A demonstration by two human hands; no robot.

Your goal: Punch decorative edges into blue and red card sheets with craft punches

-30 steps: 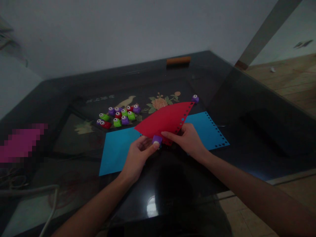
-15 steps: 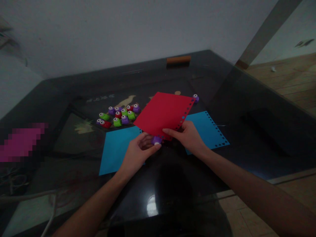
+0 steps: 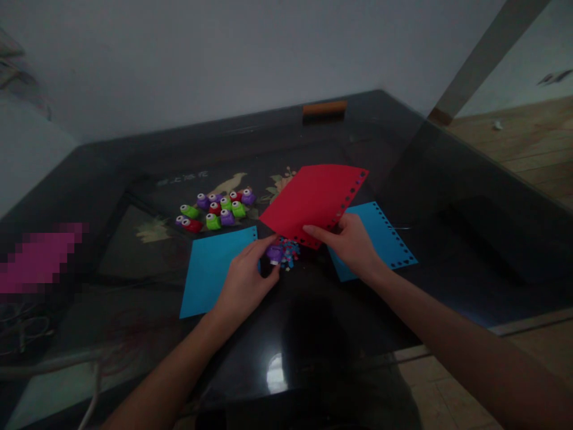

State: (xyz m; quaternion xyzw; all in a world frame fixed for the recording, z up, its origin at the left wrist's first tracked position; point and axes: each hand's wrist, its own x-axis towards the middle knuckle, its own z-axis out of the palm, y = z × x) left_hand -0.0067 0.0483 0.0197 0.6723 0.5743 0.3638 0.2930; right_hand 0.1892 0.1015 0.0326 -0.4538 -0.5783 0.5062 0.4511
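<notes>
A: What do we have around us?

B: A pale wall [image 3: 224, 60] at the back, a tiled floor [image 3: 532, 155] away to the right, and in front of us a dark, glossy table [image 3: 380, 328] with flowers and a bird showing in its top

A: And on it?

B: Our red sheet [image 3: 311, 200] is tilted up over the middle, one edge lined with small holes; a left blue sheet [image 3: 210, 275] and a right blue sheet [image 3: 382, 233] lie flat on either side

A: How do we grip?

B: Our right hand [image 3: 353, 245] pinches the red sheet between thumb and fingers; our left hand [image 3: 244, 272] has finger and thumb closed around a purple punch [image 3: 274, 254], just beside the sheet's near edge

A: Which step is this?

B: Punching the edge, we'd judge, probably between two cuts; another would call for an uncut stretch of edge fed in straight, then a firm press

A: Anything smaller?

B: More punches [image 3: 213, 221] grouped beyond the left sheet, and coloured bits [image 3: 292, 254] scattered next to ours
</notes>
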